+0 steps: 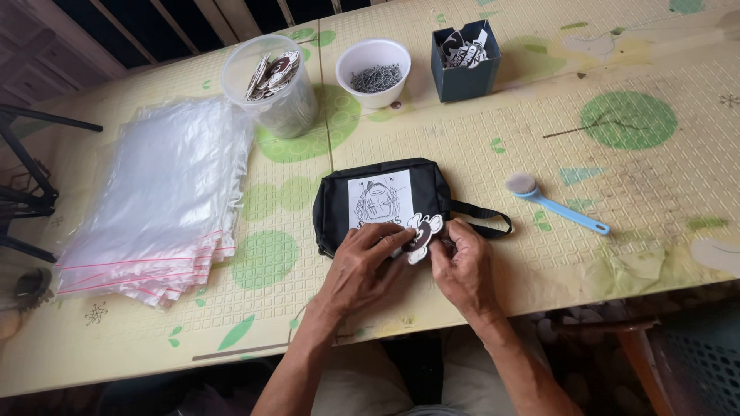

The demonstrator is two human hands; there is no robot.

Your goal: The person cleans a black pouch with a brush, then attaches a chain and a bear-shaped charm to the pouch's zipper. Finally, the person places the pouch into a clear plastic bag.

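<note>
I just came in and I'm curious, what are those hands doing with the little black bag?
A person sits at a table, both hands on a black pouch with a white picture patch. The left hand and right hand together pinch a small flower-shaped charm at the pouch's lower edge. Nearby lie a stack of clear zip bags, a plastic tub of charms, a white bowl of metal pins, a dark box and a blue brush.

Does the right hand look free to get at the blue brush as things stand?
Probably not at once: the right hand grips a badge on the black pouch. The blue brush lies unobstructed to its right.
</note>
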